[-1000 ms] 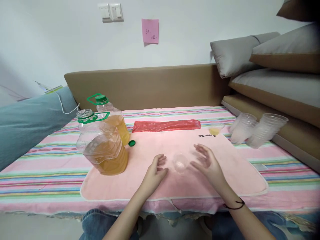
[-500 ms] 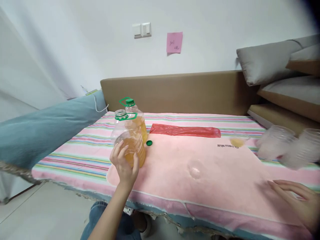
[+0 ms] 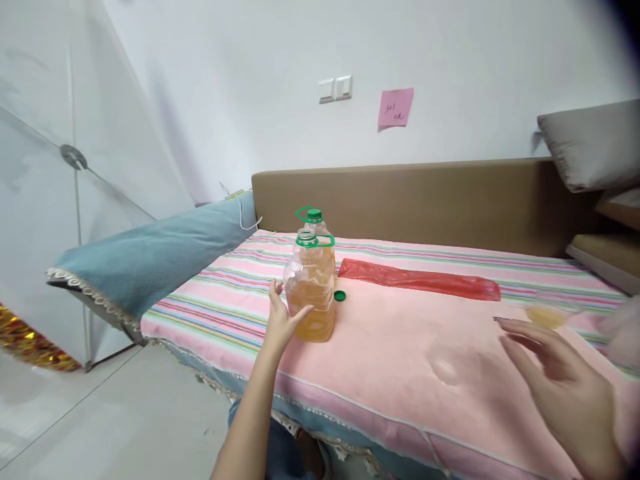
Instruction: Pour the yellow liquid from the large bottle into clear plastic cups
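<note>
My left hand (image 3: 281,320) is wrapped around the lower left side of an uncapped clear jug (image 3: 311,288) half full of amber liquid, which stands on a pink towel (image 3: 400,337). A second jug (image 3: 316,221) with a green cap stands right behind it. A loose green cap (image 3: 340,296) lies on the towel just right of the jugs. My right hand (image 3: 560,380) hovers over the towel's right part, fingers spread, holding nothing. An empty clear cup (image 3: 447,371) sits on the towel between my hands. A small cup of amber liquid (image 3: 547,315) stands beyond my right hand.
A red plastic bag (image 3: 420,281) lies flat behind the towel on the striped sheet (image 3: 225,300). A teal blanket roll (image 3: 150,260) lies at the left end. Brown padded backrest (image 3: 400,197) runs along the wall; grey cushions (image 3: 595,143) are stacked at right. Blurred clear cups (image 3: 623,337) sit at the right edge.
My view has swung left. My left hand went from beside the empty cup to the uncapped jug and took hold of it. My right hand left the cup and moved off right.
</note>
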### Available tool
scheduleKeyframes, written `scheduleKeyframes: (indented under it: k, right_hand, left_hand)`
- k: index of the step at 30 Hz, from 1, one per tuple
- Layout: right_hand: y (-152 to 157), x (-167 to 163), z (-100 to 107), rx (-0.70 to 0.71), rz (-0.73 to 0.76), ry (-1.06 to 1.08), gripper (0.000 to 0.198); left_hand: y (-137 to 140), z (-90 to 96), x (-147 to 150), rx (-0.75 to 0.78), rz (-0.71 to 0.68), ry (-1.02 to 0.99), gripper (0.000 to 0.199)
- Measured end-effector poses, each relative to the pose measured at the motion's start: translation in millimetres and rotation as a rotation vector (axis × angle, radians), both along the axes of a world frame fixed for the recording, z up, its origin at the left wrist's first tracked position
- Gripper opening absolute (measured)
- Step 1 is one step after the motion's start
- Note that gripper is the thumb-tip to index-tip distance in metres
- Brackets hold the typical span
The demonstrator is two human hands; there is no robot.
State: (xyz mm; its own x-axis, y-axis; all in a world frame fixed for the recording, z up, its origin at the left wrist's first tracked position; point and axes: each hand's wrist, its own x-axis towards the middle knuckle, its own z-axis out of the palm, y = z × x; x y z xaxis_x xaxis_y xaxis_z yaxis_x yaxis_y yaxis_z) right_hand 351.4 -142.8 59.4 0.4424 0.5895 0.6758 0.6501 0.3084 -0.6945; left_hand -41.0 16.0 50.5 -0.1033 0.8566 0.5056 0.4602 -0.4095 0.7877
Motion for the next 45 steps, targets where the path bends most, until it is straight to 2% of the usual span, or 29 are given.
scheduleKeyframes:
  k: [6, 8, 11, 16, 20, 24, 29, 32, 35, 38, 41, 43, 45]
  right_hand:
    - [81, -106, 87, 0.035, 0.385, -0.108, 0.035]
    - [108, -135, 104, 0.070, 0.488, -0.211, 0.036]
    - [143, -172, 110, 0.104, 0.540, -0.334, 0.040]
    - [166, -201, 93, 0.150, 0.430, -0.387, 0.033]
    - [162, -204, 86, 0.235, 0.366, -0.453, 0.022]
    - [158, -206, 85, 0.257, 0.326, -0.515, 0.022]
    - [158, -203, 85, 0.205, 0.441, -0.399, 0.029]
    - [160, -198, 81, 0.195, 0.543, -0.281, 0.039]
    - [166, -194, 62, 0.146, 0.633, 0.026, 0.064]
    - [172, -196, 27, -0.055, 0.745, 0.301, 0.090]
    - [173, -207, -5, -0.190, 0.873, 0.348, 0.107]
    - [172, -218, -16, -0.178, 0.938, 0.343, 0.111]
    - [170, -228, -21, -0.143, 0.938, 0.369, 0.107]
  left_hand:
    - [3, -5.0, -9, -0.074, -0.106, -0.039, 0.097]
    - [3, -4.8, -8, -0.071, -0.117, -0.038, 0.095]
    - [1, -1.8, -7, -0.075, -0.120, -0.040, 0.093]
    - [-10, 6.5, -2, -0.120, -0.144, -0.024, 0.057]
    - [-16, 9.9, 0, -0.126, -0.133, -0.017, 0.053]
    - [-15, 9.7, 1, -0.128, -0.132, -0.002, 0.050]
    - [-17, 11.0, 5, -0.115, -0.136, -0.024, 0.052]
    - [-16, 12.2, 6, -0.129, -0.174, -0.134, 0.053]
    - [-8, 11.8, 3, -0.166, -0.200, -0.272, 0.056]
    - [4, 10.5, 0, -0.189, -0.186, -0.339, 0.060]
    - [12, 9.8, 1, -0.215, -0.221, -0.393, 0.067]
    - [14, 9.4, 5, -0.226, -0.267, -0.417, 0.073]
    - [14, 9.1, 9, -0.229, -0.300, -0.437, 0.076]
